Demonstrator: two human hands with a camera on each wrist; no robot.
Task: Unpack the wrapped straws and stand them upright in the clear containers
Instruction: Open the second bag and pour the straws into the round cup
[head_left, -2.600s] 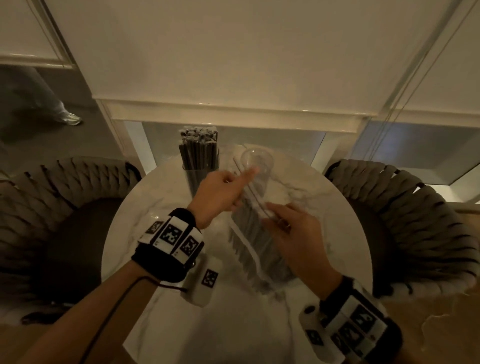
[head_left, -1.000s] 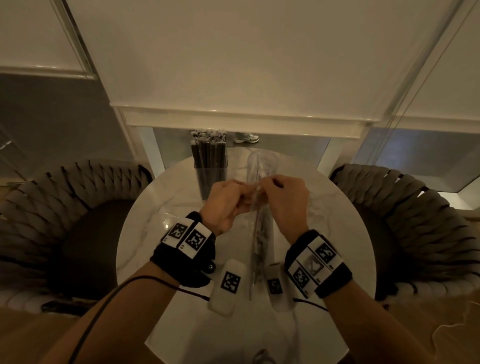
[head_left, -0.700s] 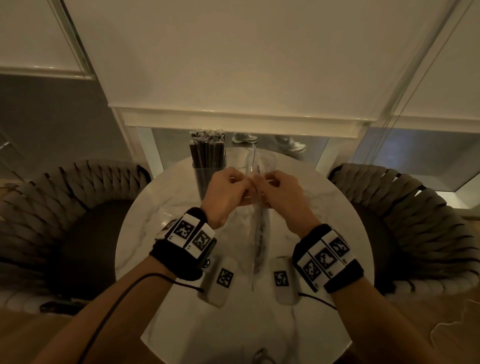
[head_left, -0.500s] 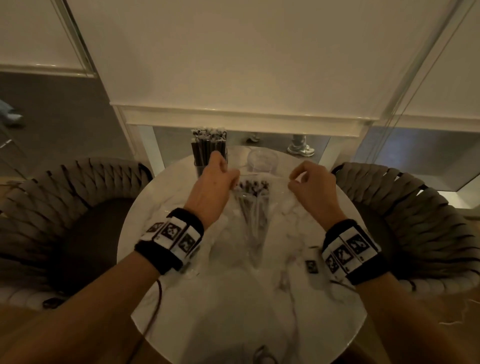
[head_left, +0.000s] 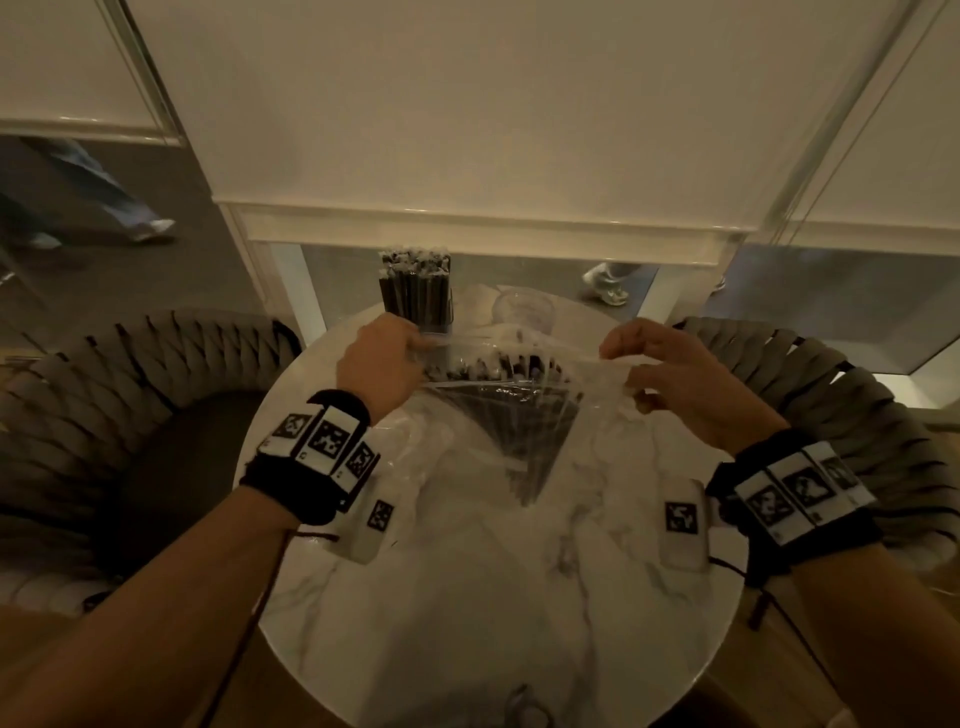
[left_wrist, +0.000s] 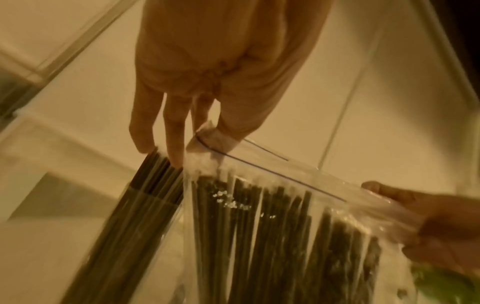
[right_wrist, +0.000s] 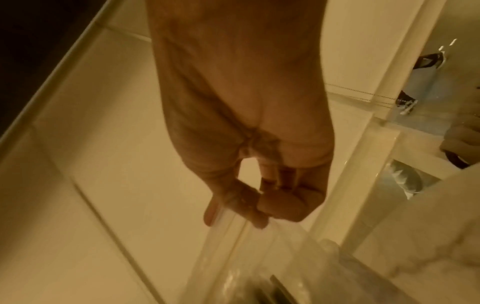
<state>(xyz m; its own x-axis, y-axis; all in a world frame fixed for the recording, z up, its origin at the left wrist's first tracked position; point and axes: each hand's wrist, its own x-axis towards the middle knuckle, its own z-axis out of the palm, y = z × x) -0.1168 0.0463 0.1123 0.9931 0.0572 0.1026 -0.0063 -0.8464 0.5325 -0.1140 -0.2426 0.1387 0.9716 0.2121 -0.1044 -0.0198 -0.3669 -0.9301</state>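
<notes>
Left hand (head_left: 378, 364) and right hand (head_left: 670, 374) each pinch a top corner of the clear bag (head_left: 498, 415), now pulled well apart from their close hold a second ago; bag mouth stretched wide, likely open. Straws (head_left: 506, 415): one bundle inside, fanned above the worktop (head_left: 467, 597). Containers: one filled (head_left: 415, 291), one empty (head_left: 522, 309)

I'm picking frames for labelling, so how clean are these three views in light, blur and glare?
Head view: dim, warm, wide-angle bending, plastic bag glinting. Left wrist view: straws motion-smeared, right hand dark. Right wrist view: soft, bag blurred at the bottom.
</notes>
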